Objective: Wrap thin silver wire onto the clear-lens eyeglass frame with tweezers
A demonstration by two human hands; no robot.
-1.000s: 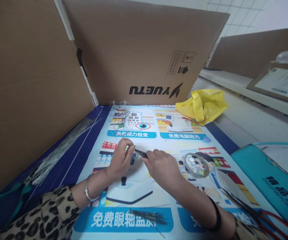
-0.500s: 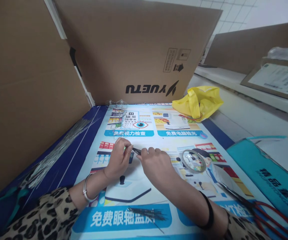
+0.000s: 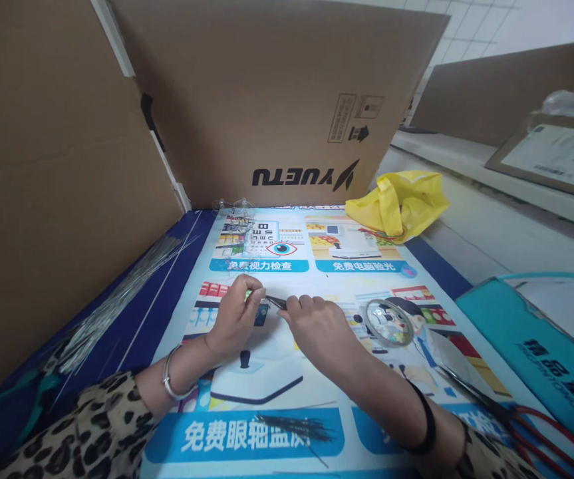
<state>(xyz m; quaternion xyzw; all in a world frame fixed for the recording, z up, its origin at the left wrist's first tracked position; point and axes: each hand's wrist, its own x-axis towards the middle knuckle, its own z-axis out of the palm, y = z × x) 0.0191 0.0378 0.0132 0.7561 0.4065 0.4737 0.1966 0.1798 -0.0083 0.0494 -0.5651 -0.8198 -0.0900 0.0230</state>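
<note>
My left hand (image 3: pixel 237 313) is closed in a pinch near the middle of the printed sheet. A small glinting greenish piece (image 3: pixel 248 293) shows at its fingers, too small to name. My right hand (image 3: pixel 314 329) is wrapped round a dark pointed tool (image 3: pixel 275 302), whose narrow tip reaches to the left fingertips. The tool's rear part is hidden in the palm. Below the hands lies a bundle of short dark wires (image 3: pixel 296 427). To the right of my right hand sits a round clear dish (image 3: pixel 389 322) with small shiny bits in it.
Scissors with red handles (image 3: pixel 516 416) lie at the right, near a teal bag (image 3: pixel 541 352). At the left are long silvery wires (image 3: pixel 112 303) and a teal-handled tool (image 3: pixel 32 399). Wire with clear beads (image 3: pixel 237 233) and a yellow bag (image 3: pixel 401 203) lie before the cardboard (image 3: pixel 277 100).
The right hand and its tool have shifted slightly to the right, the tip drawn a little away from the left fingers. The left hand keeps its pinch. The view has moved slightly.
</note>
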